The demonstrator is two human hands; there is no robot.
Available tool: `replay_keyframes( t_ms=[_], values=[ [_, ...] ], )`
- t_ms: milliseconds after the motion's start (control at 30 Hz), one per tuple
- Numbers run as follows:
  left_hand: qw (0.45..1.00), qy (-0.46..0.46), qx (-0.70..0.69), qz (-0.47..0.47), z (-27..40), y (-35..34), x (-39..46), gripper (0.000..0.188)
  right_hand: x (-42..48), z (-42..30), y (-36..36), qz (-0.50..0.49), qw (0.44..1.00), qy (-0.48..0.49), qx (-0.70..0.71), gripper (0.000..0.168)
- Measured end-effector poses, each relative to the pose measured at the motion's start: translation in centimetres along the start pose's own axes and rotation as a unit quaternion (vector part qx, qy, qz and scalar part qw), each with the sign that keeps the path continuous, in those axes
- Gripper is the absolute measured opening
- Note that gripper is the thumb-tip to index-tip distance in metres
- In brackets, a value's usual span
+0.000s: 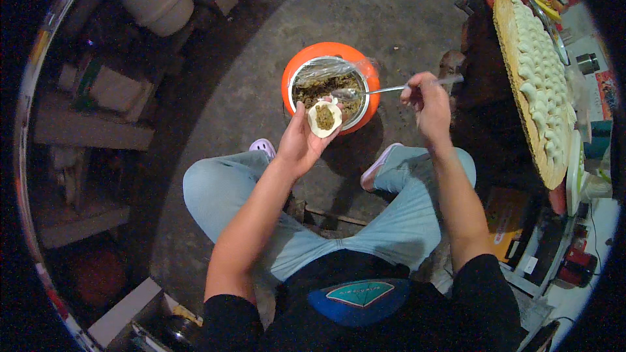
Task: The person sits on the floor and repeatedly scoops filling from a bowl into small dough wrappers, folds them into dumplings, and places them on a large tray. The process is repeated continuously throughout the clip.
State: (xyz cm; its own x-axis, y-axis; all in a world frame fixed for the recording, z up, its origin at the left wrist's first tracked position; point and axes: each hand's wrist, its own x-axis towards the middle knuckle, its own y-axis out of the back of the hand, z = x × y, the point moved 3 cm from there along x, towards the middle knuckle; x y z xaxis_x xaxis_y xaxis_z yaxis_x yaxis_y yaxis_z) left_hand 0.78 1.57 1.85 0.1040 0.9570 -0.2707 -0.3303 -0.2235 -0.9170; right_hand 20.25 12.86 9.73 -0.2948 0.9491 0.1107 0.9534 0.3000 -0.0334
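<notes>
Flat on the palm and fingers of my left hand (298, 144) lies a round dough wrapper (313, 124) with a mound of brownish-green filling (324, 117) at its middle. My right hand (430, 107) grips the handle of a metal spoon (386, 89). The spoon's bowl is over the filling in a metal basin (366, 107), just beyond the wrapper. Clear plastic wrap (327, 69) covers the far side of that basin. Around the basin shows a round orange rim or stand (288, 78). My left fingertips overlap the basin's near edge.
To the right, a long woven tray (513, 88) carries rows of folded dumplings (538, 78) on a cluttered table. Yellow-handled scissors (543, 2) lie beyond it. A wooden bench (93, 129) and a pale bucket (161, 2) stand at the left on the concrete floor (234, 102).
</notes>
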Motion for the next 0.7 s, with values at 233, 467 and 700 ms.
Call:
replay_keyframes(
  t_ms=[233, 467, 700],
  values=[
    [0.993, 0.080, 0.086, -0.020, 2.4, -2.6, 0.7, 0.065, 3.4, 3.1, 0.3, -0.041, 0.993, -0.064, 0.089, 0.031],
    [0.993, 0.108, 0.043, 0.011, 1.4, -1.8, 2.5, 0.067, 1.8, 5.1, -0.4, -0.053, 0.994, -0.092, 0.020, 0.033],
    [0.991, 0.110, 0.001, 0.070, 1.8, -1.7, 3.1, 0.069, 2.1, 4.7, -0.8, -0.056, 0.990, -0.125, 0.030, 0.032]
  ],
)
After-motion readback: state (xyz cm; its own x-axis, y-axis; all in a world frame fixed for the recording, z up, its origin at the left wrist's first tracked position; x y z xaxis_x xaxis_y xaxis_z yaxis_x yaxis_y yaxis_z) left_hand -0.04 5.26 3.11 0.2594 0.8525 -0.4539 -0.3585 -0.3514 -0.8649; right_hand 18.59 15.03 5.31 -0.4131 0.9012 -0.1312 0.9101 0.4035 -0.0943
